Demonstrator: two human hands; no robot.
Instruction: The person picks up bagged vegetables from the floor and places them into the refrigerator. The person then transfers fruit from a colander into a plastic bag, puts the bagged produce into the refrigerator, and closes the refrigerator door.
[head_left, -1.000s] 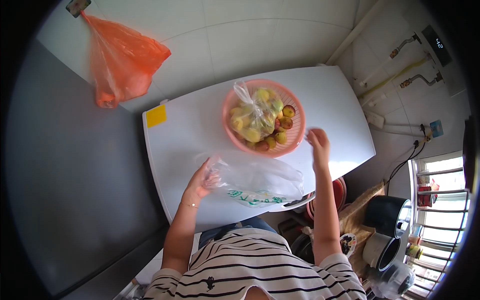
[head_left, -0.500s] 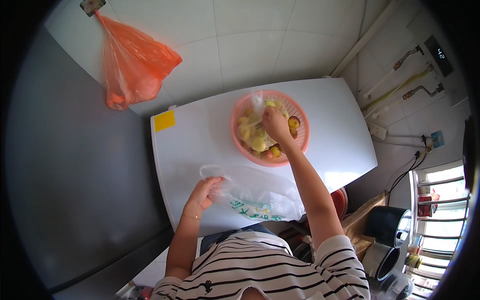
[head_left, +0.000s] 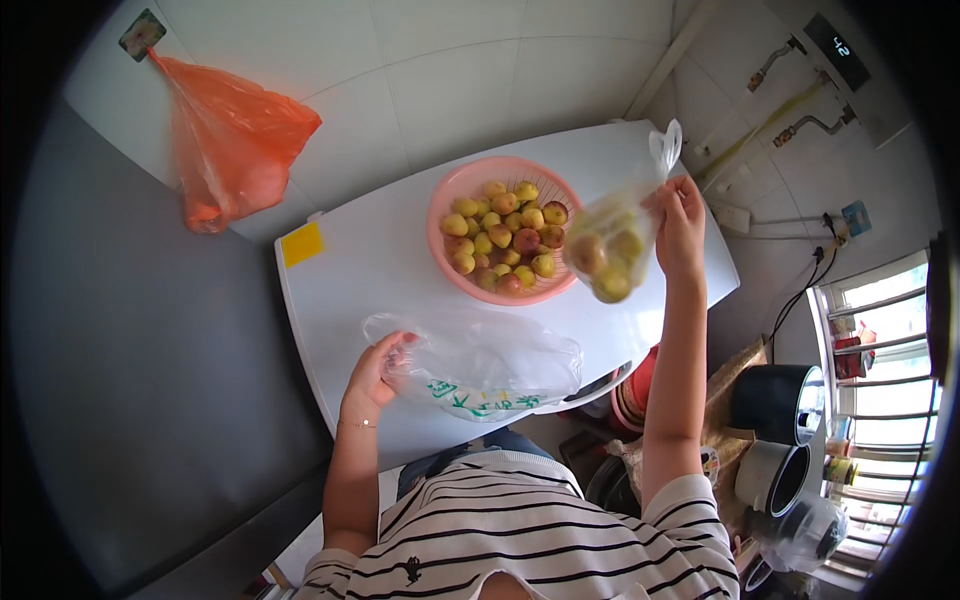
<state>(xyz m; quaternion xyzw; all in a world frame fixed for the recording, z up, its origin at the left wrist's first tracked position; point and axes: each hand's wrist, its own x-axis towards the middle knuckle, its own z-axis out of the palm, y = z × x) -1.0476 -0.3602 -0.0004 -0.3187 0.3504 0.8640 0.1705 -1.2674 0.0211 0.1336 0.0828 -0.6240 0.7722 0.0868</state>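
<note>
My right hand point(head_left: 679, 225) grips the neck of a clear knotted bag of fruit point(head_left: 612, 250), held up to the right of the basket. The bag's top loops stick up above my fingers. A round pink basket point(head_left: 440, 262) holds several loose yellow-green and reddish fruits point(head_left: 500, 236) on the white surface point(head_left: 350, 290). Nearer to me, my left hand point(head_left: 380, 368) has its fingers closed on the left end of a thin clear plastic bag with green print point(head_left: 485, 365), which looks flat and limp.
An orange plastic bag point(head_left: 240, 145) hangs on the wall at the upper left. A yellow square point(head_left: 302, 243) marks the surface's left corner. Pots point(head_left: 777, 403) stand at the lower right near a barred window point(head_left: 885, 390). Pipes and cables run along the right wall.
My right hand reached into the basket, took hold of the knotted fruit bag and lifted it out to the right. The loose fruits now show. My left hand still holds the printed bag.
</note>
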